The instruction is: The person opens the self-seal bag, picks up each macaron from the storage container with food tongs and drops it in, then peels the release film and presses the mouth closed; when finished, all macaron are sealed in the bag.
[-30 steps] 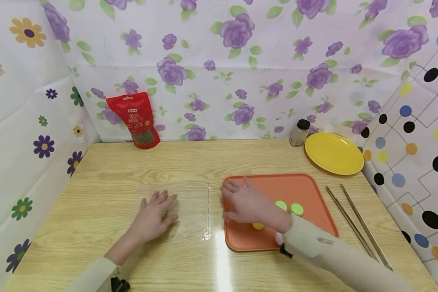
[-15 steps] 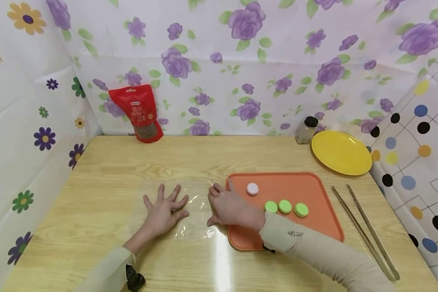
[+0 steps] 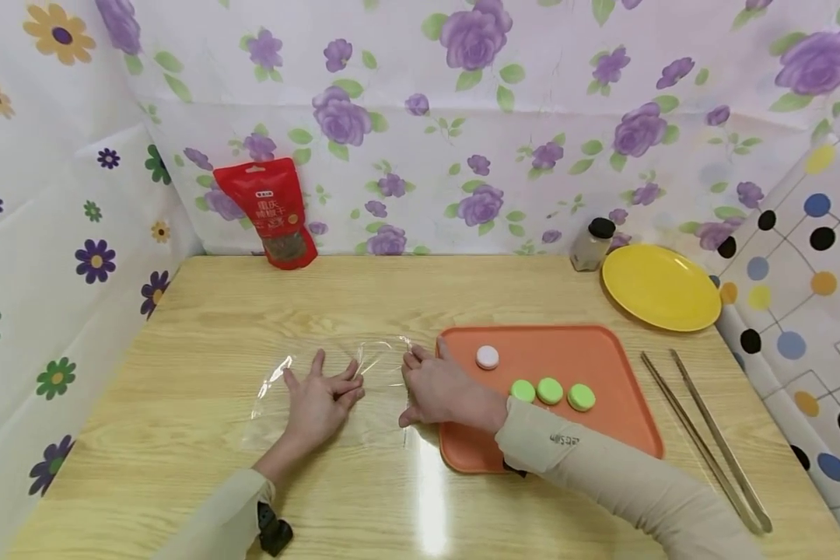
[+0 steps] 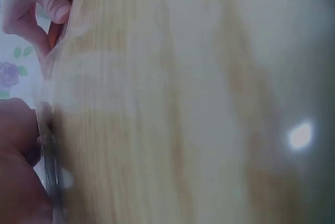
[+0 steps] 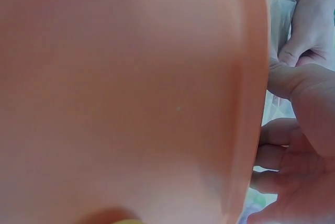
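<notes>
A clear plastic bag point(image 3: 383, 420) lies on the wooden table, its film bulging up around the left hand. The left hand point(image 3: 316, 408) rests over its middle, thumb and index finger drawn together on the film while other fingers spread. In the right wrist view, that left hand point(image 5: 313, 25) shows its thumb and bent index finger at the plastic. The right hand point(image 3: 444, 389) touches the bag's right end with extended fingers, beside the left rim of the orange tray point(image 3: 553, 346). Its thumb point(image 4: 55, 5) stands apart from the fingers in the left wrist view.
On the tray sit a pale pink macaron point(image 3: 487, 357) and three green macarons point(image 3: 549, 390); the right forearm crosses over it. Long metal tongs point(image 3: 707, 443) lie at right. Behind are a yellow plate point(image 3: 661, 288), a black-capped jar point(image 3: 591, 246) and a red pouch point(image 3: 273, 210).
The right hand has moved left off the tray onto the bag's end. The left hand has shifted right, its thumb and index finger closing together, and the flat film has bunched up.
</notes>
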A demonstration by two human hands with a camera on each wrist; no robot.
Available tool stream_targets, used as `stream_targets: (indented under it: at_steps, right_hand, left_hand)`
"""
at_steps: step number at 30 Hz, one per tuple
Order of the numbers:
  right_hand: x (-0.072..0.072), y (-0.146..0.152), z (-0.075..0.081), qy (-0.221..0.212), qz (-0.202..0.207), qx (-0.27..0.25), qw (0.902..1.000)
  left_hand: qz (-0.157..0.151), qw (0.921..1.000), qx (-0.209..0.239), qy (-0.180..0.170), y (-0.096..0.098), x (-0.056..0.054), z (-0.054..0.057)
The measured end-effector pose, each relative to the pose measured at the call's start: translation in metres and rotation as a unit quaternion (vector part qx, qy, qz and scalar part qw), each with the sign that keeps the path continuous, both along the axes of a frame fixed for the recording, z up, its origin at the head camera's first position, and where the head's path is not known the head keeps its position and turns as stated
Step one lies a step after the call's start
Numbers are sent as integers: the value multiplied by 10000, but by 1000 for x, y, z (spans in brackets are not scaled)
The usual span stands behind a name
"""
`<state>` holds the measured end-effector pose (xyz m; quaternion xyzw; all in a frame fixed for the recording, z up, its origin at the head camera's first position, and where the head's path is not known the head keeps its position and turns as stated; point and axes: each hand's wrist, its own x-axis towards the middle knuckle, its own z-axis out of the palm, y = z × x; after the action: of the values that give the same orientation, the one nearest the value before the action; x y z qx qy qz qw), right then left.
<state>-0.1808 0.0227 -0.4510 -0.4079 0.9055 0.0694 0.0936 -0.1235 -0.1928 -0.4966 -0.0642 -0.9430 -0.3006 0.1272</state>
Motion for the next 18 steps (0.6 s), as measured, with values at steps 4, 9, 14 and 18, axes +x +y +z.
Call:
stream_targets:
  at_steps: [4, 9, 14, 18]
  right_hand:
    - [0, 1, -1, -49, 0, -7, 10000]
    - [-1, 2, -3, -98, -70, -69, 9999]
    - [0, 2, -3, -90, -22, -76, 9999]
    - [1, 1, -2, -101, -65, -108, 9999]
  left_hand:
    - [14, 9991, 241, 350, 2, 0, -3]
    - [-12, 9961, 515, 719, 5, 0, -9]
    - [106, 9930, 860, 807, 8, 1, -11]
    - [195, 9881, 1408, 593, 8, 2, -7]
